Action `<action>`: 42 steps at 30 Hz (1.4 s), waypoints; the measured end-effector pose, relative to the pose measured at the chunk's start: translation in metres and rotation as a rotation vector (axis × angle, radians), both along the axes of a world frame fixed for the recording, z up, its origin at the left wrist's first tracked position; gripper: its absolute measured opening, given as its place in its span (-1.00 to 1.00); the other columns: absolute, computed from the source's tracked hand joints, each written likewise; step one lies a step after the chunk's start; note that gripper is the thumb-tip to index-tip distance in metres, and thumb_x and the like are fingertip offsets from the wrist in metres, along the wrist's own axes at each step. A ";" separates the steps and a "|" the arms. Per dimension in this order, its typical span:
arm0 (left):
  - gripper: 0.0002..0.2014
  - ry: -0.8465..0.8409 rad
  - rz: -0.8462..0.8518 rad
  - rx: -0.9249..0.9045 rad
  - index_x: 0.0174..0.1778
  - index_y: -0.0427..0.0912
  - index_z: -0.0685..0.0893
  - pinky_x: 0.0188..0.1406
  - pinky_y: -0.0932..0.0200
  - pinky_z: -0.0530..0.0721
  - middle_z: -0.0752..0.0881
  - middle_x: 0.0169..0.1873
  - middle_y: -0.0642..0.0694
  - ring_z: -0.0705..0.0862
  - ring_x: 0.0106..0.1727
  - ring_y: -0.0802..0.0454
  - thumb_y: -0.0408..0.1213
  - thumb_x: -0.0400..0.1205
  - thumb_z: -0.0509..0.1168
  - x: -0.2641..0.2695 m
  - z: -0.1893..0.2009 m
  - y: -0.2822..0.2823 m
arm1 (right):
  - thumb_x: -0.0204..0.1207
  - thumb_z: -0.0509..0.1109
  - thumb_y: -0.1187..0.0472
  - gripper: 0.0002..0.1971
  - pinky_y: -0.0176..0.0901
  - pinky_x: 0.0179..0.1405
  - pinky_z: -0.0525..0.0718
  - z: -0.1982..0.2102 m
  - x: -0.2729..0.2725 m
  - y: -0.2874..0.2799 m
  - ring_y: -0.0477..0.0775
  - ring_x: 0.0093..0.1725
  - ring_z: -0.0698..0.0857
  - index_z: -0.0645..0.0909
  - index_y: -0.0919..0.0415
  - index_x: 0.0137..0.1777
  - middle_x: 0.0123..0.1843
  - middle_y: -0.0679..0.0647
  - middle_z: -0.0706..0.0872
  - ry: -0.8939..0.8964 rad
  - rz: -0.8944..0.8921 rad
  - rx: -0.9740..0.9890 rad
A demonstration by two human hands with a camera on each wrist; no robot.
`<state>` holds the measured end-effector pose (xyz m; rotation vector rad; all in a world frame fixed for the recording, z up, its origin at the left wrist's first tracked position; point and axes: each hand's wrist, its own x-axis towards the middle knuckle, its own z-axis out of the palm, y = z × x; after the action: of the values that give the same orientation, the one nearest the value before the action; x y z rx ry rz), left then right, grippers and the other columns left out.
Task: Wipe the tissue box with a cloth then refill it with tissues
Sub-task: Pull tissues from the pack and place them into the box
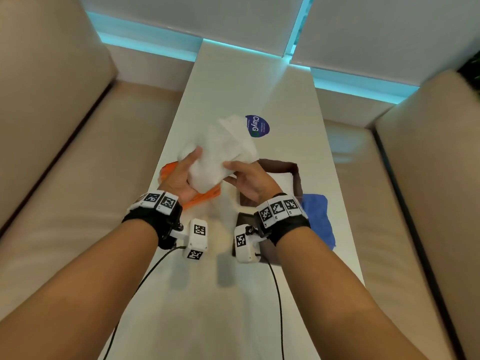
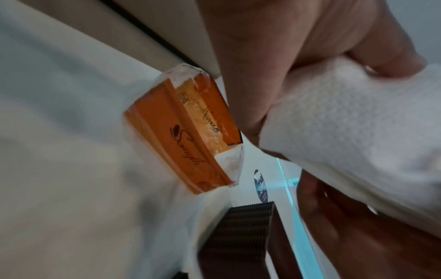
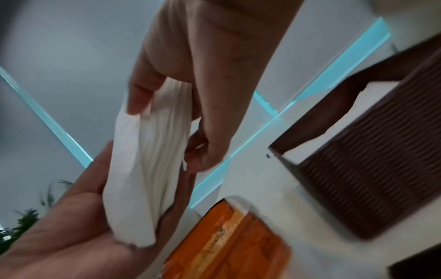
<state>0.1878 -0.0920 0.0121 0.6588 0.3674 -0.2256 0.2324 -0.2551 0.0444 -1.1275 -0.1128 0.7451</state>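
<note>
Both hands hold a thick white stack of tissues [image 1: 220, 154] in the air above the table. My left hand [image 1: 181, 175] grips its left end, thumb on top. My right hand [image 1: 246, 178] pinches its right end between thumb and fingers. The stack of tissues [image 3: 143, 160] bends between the two hands. Below lies the torn orange tissue wrapper [image 2: 188, 132], flat on the table. The dark brown ribbed tissue box [image 3: 372, 160] stands open on the table under my right hand, its lid [image 1: 249, 219] lying beside it. A blue cloth [image 1: 317, 216] lies crumpled right of the box.
The long white table [image 1: 259, 307] runs between two beige sofas [image 1: 52, 152]. A round blue sticker [image 1: 257, 126] sits on the table beyond the tissues. Cables trail from both wrist cameras toward the table's near end.
</note>
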 end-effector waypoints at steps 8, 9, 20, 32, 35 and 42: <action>-0.68 0.005 -0.174 0.514 0.17 -0.17 0.68 0.00 -0.01 0.76 0.76 0.12 -0.17 0.68 0.29 -0.19 -0.29 0.50 0.49 0.008 0.016 -0.034 | 0.56 0.37 0.10 -0.77 -0.01 0.17 0.66 0.002 -0.004 -0.049 0.09 0.17 0.67 0.59 0.09 0.18 0.11 0.03 0.72 0.013 -0.114 -0.298; -0.75 -0.010 -0.164 0.585 0.11 -0.17 0.69 -0.02 0.05 0.76 0.77 0.07 -0.14 0.69 0.27 -0.16 -0.34 0.53 0.47 0.009 0.019 -0.039 | 0.55 0.38 0.12 -0.74 -0.04 0.13 0.68 0.002 -0.005 -0.053 0.08 0.17 0.66 0.58 0.12 0.22 0.10 0.03 0.71 0.000 -0.122 -0.343; -0.50 -0.072 0.032 0.131 0.37 -0.11 0.57 0.30 -0.08 0.64 0.74 0.26 -0.14 0.75 0.20 -0.04 -0.02 0.53 0.43 0.016 0.023 -0.055 | 0.63 0.26 0.39 -0.58 -0.03 0.22 0.69 0.018 -0.006 -0.079 0.10 0.18 0.68 0.38 0.33 0.49 0.23 0.13 0.67 -0.140 -0.276 -0.116; -0.30 -0.162 0.136 -0.297 0.04 -0.21 0.71 0.47 -0.28 0.47 0.71 0.11 -0.24 0.60 0.33 -0.26 0.38 0.59 -0.01 0.019 0.047 -0.084 | 0.38 0.52 0.48 -0.37 -0.26 0.16 0.67 0.030 -0.040 -0.062 -0.07 0.16 0.63 0.38 0.05 0.36 0.24 0.06 0.59 -0.424 -0.392 -0.267; -0.33 -0.076 0.172 -0.226 -0.05 -0.25 0.73 0.08 -0.21 0.70 0.80 -0.07 -0.26 0.75 0.05 -0.25 0.27 0.68 -0.05 0.020 0.052 -0.089 | 0.37 0.56 0.38 -0.46 -0.23 0.10 0.64 0.030 -0.042 -0.058 0.00 0.14 0.63 0.47 0.23 0.33 0.18 0.08 0.63 -0.466 -0.460 -0.408; -0.32 -0.113 0.064 0.008 0.18 -0.12 0.69 0.15 -0.15 0.70 0.85 0.01 -0.14 0.77 0.17 -0.13 0.35 0.63 -0.09 0.015 0.041 -0.085 | 0.47 0.50 0.21 -0.56 -0.15 0.12 0.69 0.022 -0.034 -0.066 -0.08 0.04 0.65 0.45 0.18 0.29 0.12 0.00 0.62 -0.341 -0.611 -0.385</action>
<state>0.2027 -0.1769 0.0528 0.6639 0.2802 -0.1255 0.1982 -0.3215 0.0661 -1.5493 0.0944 0.0199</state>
